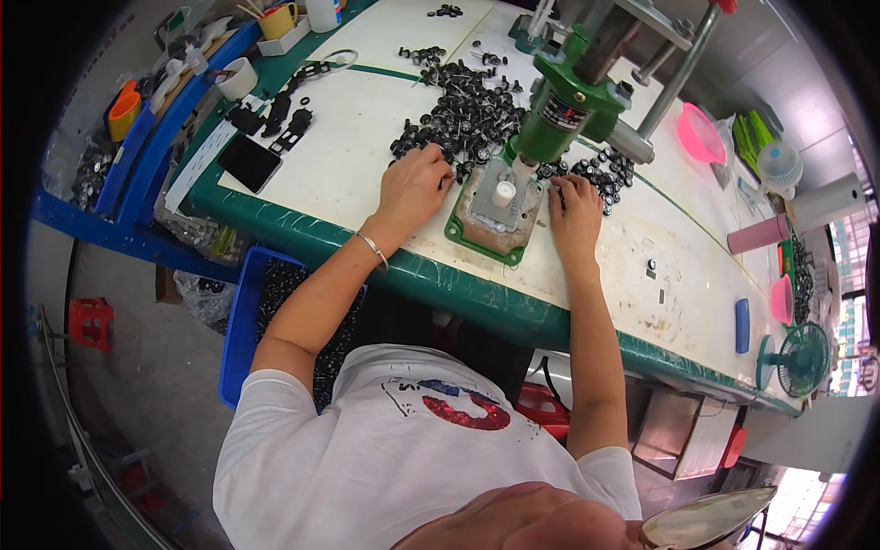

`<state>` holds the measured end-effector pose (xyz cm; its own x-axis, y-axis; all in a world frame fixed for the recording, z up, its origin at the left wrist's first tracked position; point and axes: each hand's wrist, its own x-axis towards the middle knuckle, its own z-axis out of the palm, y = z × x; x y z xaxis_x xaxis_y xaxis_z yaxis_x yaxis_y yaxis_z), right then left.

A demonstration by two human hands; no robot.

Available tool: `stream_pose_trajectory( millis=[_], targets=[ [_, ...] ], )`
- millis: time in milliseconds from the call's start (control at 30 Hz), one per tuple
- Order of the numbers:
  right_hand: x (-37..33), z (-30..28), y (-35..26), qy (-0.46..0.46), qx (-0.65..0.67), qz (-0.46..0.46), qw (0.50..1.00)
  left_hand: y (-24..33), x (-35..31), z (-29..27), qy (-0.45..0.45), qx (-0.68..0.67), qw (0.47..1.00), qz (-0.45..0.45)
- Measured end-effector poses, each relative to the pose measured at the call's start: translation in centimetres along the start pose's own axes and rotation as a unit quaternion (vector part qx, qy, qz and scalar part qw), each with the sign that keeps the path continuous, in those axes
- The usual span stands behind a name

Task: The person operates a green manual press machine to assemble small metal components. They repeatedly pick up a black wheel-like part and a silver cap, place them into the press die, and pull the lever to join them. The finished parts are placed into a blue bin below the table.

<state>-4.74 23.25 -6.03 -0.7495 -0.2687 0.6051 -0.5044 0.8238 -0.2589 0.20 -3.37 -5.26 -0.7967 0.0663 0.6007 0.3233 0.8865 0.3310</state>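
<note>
A green hand press (561, 115) stands on the table in front of me, with a white round piece (503, 192) on its metal base plate. To the left of the base, my left hand (417, 188) has its fingers curled at the near edge of a heap of small black wheel-like parts with metal pins (467, 105). Its fingertips are closed, and what they hold is hidden. On the press's other side, my right hand (576, 215) bends its fingers beside a smaller group of round black parts (605, 174). Something dark shows at its fingertips, too small to name.
A black phone (249, 163) lies at the table's left, near black plastic pieces (293, 131). Below the edge stands a blue bin (240, 316) of small black parts. To the right are a pink bowl (700, 133), a blue bar (742, 325) and a green fan (803, 359).
</note>
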Motion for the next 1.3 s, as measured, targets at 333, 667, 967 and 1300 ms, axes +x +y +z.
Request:
stream_pose_trajectory(
  millis=[333,667,967,1300],
  targets=[
    [-0.3,-0.1,0.1,-0.007,-0.011,-0.018,1.0,-0.3,0.4,-1.2,0.034,-0.168,0.971,-0.164],
    [-0.5,-0.5,-0.3,-0.006,-0.043,0.014,0.999,-2.3,1.1,-0.7,0.01,-0.298,0.914,-0.275],
    [-0.3,-0.8,-0.1,-0.031,0.027,0.067,0.997,-2.3,3.0,-1.1,0.103,-0.246,0.942,-0.205],
    [-0.6,-0.9,0.3,-0.023,0.017,-0.026,0.999,-1.0,2.5,-2.9,0.07,-0.525,0.774,-0.348]
  ],
)
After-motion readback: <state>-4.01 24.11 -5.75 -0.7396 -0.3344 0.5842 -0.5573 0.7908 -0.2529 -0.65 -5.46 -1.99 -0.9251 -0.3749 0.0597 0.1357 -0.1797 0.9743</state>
